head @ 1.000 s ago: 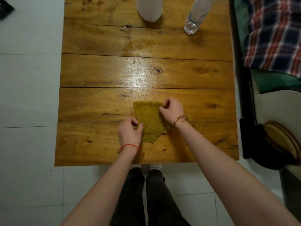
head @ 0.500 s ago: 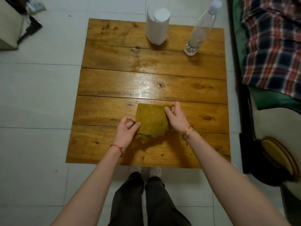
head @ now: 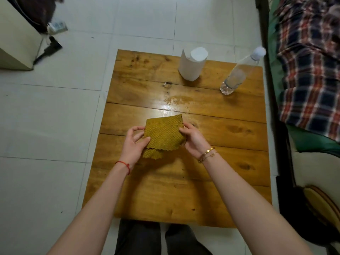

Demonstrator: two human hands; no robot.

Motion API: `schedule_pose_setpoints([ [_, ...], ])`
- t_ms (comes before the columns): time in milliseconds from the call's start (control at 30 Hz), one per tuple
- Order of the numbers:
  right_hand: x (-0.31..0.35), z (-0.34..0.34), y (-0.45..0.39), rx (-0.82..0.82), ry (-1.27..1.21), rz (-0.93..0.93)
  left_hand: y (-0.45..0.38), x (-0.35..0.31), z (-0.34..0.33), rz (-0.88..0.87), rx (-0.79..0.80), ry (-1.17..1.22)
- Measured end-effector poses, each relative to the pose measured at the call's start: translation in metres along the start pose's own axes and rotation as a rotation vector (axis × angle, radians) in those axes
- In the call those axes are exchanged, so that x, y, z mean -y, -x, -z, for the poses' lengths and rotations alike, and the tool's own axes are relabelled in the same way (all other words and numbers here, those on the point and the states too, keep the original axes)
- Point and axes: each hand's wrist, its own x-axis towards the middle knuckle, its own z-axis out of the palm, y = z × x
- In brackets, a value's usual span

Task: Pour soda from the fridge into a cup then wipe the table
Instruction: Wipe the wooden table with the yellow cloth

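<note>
Over mid-table, both hands up w/ folded mustard waffle-weave cloth between them, lifted clear of the wood. Left hand pinching cloth's left edge, thumb on top, fingers curled under. Right hand gripping right edge, fingers mostly hidden behind the fabric. Second layer poking out below, so folded at least once.

Far edge: white paper roll or cup (can't tell which), standing upright. Clear plastic bottle to its right, well apart, cap on, only a little liquid at the bottom. Wet, shiny patch on the planks just beyond the cloth.

Step, by the look of it: wipe phase, pouring apparently done, cloth being readied. Next move prob needs cloth laid flat, one palm pressing down, strokes through the wet patch first, then around bottle & white item w/o knocking either over.
</note>
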Motion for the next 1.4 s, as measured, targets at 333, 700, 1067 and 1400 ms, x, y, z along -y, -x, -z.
schedule_pose_setpoints([
  [333,0.074,-0.100,-0.123,-0.057,0.019,0.016,-0.149,-0.078,0.054,-0.122,0.029,-0.227],
  [700,0.131,-0.165,-0.237,-0.193,0.064,0.049,-0.288,-0.121,0.083,-0.141,0.050,-0.327],
  [1067,0.125,-0.177,-0.281,-0.287,0.341,0.199,-0.328,-0.114,0.095,-0.236,-0.051,-0.584],
  [1400,0.098,-0.165,-0.254,-0.421,1.507,0.494,-0.304,-0.098,0.102,-0.410,-0.177,-1.190],
])
